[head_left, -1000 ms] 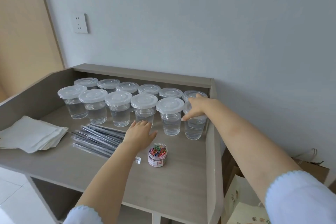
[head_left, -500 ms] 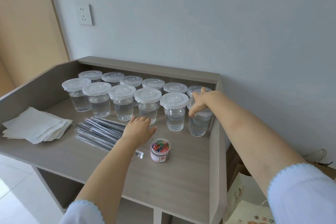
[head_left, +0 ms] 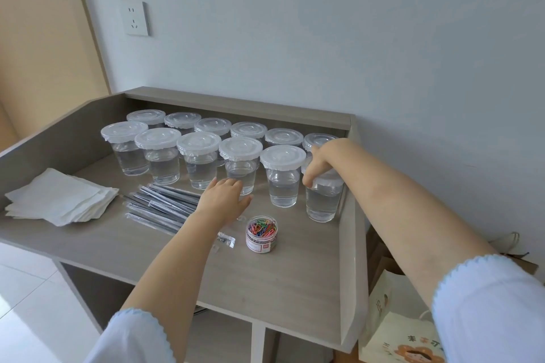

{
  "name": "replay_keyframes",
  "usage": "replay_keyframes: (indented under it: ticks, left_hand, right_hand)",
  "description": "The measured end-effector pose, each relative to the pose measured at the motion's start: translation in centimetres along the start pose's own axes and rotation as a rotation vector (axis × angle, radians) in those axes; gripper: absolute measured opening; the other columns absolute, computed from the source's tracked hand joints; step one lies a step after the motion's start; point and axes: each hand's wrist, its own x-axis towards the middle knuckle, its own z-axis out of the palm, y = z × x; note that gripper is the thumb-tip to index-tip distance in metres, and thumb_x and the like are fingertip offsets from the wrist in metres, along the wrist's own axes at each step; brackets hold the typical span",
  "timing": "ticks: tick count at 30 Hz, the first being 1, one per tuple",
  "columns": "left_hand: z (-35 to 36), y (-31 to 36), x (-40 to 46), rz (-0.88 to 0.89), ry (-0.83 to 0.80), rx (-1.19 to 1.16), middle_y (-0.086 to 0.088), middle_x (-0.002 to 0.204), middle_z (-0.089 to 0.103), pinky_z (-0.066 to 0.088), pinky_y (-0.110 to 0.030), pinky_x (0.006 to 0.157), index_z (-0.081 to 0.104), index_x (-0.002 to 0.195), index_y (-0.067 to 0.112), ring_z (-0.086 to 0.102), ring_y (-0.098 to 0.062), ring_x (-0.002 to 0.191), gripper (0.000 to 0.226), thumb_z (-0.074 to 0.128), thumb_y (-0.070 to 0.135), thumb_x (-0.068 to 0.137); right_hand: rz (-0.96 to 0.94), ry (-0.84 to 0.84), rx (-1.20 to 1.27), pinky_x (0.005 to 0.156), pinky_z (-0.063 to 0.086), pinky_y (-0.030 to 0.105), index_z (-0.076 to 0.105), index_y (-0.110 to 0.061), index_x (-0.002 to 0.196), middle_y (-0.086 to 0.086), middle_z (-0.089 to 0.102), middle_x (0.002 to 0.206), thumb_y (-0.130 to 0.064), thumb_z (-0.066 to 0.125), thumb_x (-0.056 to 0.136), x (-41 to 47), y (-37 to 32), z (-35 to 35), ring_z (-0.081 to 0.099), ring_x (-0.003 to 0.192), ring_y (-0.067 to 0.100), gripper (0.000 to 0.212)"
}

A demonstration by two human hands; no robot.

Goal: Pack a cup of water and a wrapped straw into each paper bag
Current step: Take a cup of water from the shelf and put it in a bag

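Since before, right hand [head_left: 320, 160] grips cup [head_left: 323, 200].

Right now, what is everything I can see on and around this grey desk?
clear plastic cups of water with white lids: twelve, two rows of six, back of the grey wooden desk.
wrapped straws in clear sleeves: a loose bundle, dark grey, in front of the cups.
white paper napkins: one stack, desk's left side.
small clear jar of coloured paper clips: one, front middle.
beige paper bags: at least two, on the floor right of the desk.
white wall socket: one, on the wall.
left hand: fingers straight, at the straws' right end.
right hand: grips the lid of the front-right cup.
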Motion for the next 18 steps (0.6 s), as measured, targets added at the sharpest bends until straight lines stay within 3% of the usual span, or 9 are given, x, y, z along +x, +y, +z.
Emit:
replay_keyframes:
  ticks: [5, 10, 18]
  left_hand:
    - [-0.5, 0.7, -0.2, 0.035, 0.017, -0.014, -0.005, 0.136, 0.05, 0.016, -0.036, 0.116, 0.048, 0.129, 0.01, 0.041, -0.021, 0.13, 0.047, 0.033, 0.045, 0.1]
    - [-0.6, 1.7, -0.6, 0.089, 0.033, -0.031, -0.004, 0.134, 0.051, 0.017, -0.035, 0.115, 0.048, 0.129, 0.01, 0.042, -0.021, 0.129, 0.046, 0.034, 0.043, 0.1]
    - [-0.6, 2.6, -1.8, 0.172, 0.026, -0.016, -0.004, 0.139, 0.048, 0.017, -0.035, 0.116, 0.041, 0.139, 0.014, 0.039, -0.019, 0.133, 0.048, 0.033, 0.043, 0.101]
  right_hand:
    - [0.006, -0.009, 0.01, 0.059, 0.043, 0.032, 0.019, -0.025, 0.149, 0.007, 0.038, 0.147, -0.052, 0.069, 0.068, -1.1, -0.4, 0.5, 0.052, 0.116, 0.032, 0.099]
    - [-0.032, 0.058, -0.1, 0.074, 0.044, 0.032, 0.018, -0.025, 0.15, 0.005, 0.034, 0.15, -0.054, 0.065, 0.074, -2.7, -0.2, 1.3, 0.049, 0.122, 0.031, 0.094]
    - [-0.1, 0.071, -0.105, 0.081, 0.045, 0.036, 0.005, -0.03, 0.151, 0.006, 0.025, 0.154, -0.055, 0.064, 0.075, -5.4, 0.2, 2.7, 0.043, 0.126, 0.031, 0.099]
